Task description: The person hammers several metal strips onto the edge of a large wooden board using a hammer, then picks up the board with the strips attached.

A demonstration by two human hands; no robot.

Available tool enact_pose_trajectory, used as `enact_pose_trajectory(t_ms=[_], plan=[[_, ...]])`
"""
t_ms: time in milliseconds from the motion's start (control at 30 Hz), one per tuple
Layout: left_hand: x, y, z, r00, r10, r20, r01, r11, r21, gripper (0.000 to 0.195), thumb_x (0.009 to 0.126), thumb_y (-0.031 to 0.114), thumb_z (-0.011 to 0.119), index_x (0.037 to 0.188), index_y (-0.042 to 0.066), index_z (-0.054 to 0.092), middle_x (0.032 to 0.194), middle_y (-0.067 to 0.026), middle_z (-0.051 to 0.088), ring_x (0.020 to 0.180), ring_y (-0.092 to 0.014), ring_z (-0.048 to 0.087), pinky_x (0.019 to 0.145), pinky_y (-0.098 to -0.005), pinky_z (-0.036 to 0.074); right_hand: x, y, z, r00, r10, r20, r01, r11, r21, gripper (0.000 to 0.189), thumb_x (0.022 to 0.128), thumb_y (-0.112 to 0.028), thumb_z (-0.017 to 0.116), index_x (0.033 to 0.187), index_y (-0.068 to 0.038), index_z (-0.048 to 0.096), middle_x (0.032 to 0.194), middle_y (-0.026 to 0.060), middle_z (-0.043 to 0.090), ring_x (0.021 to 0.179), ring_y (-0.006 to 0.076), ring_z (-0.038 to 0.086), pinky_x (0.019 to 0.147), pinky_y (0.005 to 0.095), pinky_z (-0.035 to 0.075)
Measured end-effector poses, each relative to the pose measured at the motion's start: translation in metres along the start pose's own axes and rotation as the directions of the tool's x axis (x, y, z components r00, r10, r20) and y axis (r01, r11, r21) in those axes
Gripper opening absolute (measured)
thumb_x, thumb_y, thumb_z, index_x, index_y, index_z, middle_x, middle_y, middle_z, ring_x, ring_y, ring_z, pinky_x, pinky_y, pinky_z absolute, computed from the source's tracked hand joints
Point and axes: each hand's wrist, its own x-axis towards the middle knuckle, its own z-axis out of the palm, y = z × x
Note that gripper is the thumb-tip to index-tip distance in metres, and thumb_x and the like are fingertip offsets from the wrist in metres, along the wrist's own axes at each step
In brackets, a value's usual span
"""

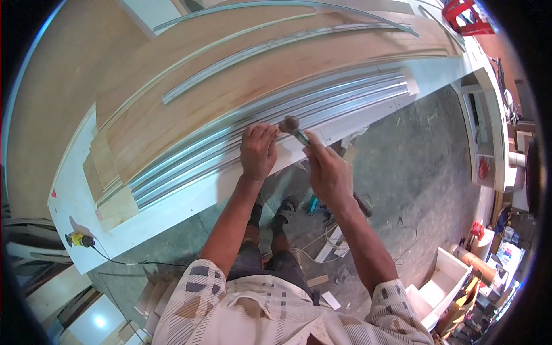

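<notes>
My right hand (330,172) grips a hammer (301,137) by its greenish handle. The hammer's dark, rounded head (289,124) is close to the fingertips of my left hand (258,151). Those fingertips are drawn together over the metal strips; whether something small is pinched between them is too fine to make out. Several long, silvery metal profiles (181,172) lie side by side beneath both hands. They rest along the near side of a long white panel (172,220), next to stacked plywood sheets (207,125).
Loose metal strips (280,43) lie on the plywood. A yellow corded power tool (79,239) sits at the panel's left corner. On the floor are a teal tool (317,205), cords and offcuts (330,246). A white cabinet (487,129) and an open white box (440,284) stand at right.
</notes>
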Motion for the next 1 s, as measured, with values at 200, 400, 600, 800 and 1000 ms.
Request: enact_pose_trajectory(t_ms=[200, 400, 600, 800, 1000], plan=[[0.003, -0.002, -0.006, 1.000, 0.002, 0.014, -0.002, 1.000, 0.031, 0.021, 0.083, 0.001, 0.072, 0.104, 0.005, 0.071, 0.102, -0.0088, 0.067, 0.097, -0.032, 0.063, 0.086, -0.0437, 0.052, -0.002, -0.010, 0.008, 0.999, -0.001, 0.048, 0.000, 1.000, 0.027, 0.041, 0.102, -0.021, 0.063, 0.142, -0.018, 0.059, 0.084, 0.0157, 0.071, 0.073, 0.0392, 0.070, 0.059, 0.0489, 0.053], [0.005, 0.000, -0.013, 0.999, -0.041, -0.011, 0.041, 0.999, 0.003, 0.012, 0.086, 0.006, 0.075, 0.097, 0.006, 0.072, 0.097, -0.0078, 0.067, 0.094, -0.031, 0.063, 0.083, -0.0413, 0.052, 0.018, -0.009, 0.006, 0.977, 0.178, -0.116, -0.137, 0.945, 0.297, 0.030, 0.101, -0.028, 0.068, 0.127, -0.012, 0.068, 0.077, 0.0205, 0.068, 0.074, 0.0412, 0.070, 0.061, 0.0468, 0.052], [0.014, 0.015, -0.008, 0.992, -0.120, -0.042, 0.118, 0.992, -0.052, 0.004, 0.090, 0.010, 0.074, 0.090, 0.006, 0.073, 0.090, -0.0075, 0.069, 0.085, -0.030, 0.064, 0.079, -0.0398, 0.051, 0.055, 0.058, 0.061, 0.928, 0.347, -0.138, -0.312, 0.924, 0.222, 0.031, 0.093, -0.041, 0.076, 0.120, -0.024, 0.076, 0.076, 0.0183, 0.070, 0.073, 0.0410, 0.070, 0.062, 0.0465, 0.053], [0.014, 0.014, -0.013, 0.985, -0.164, -0.049, 0.160, 0.984, -0.081, 0.006, 0.091, 0.011, 0.074, 0.088, 0.006, 0.072, 0.089, -0.0086, 0.071, 0.084, -0.029, 0.065, 0.074, -0.0417, 0.051, 0.060, 0.055, 0.074, 0.936, 0.334, -0.113, -0.320, 0.939, 0.126, 0.028, 0.092, -0.041, 0.075, 0.118, -0.029, 0.077, 0.081, 0.0170, 0.072, 0.077, 0.0399, 0.072, 0.065, 0.0494, 0.055], [0.012, 0.028, -0.007, 0.993, -0.106, -0.047, 0.106, 0.994, 0.012, 0.002, 0.089, 0.005, 0.071, 0.089, 0.007, 0.073, 0.086, -0.0093, 0.070, 0.082, -0.032, 0.065, 0.074, -0.0431, 0.052, 0.062, 0.055, 0.076, 0.935, 0.341, -0.097, -0.330, 0.937, 0.111, 0.028, 0.092, -0.042, 0.075, 0.117, -0.028, 0.077, 0.082, 0.0168, 0.073, 0.079, 0.0402, 0.072, 0.065, 0.0490, 0.055]])
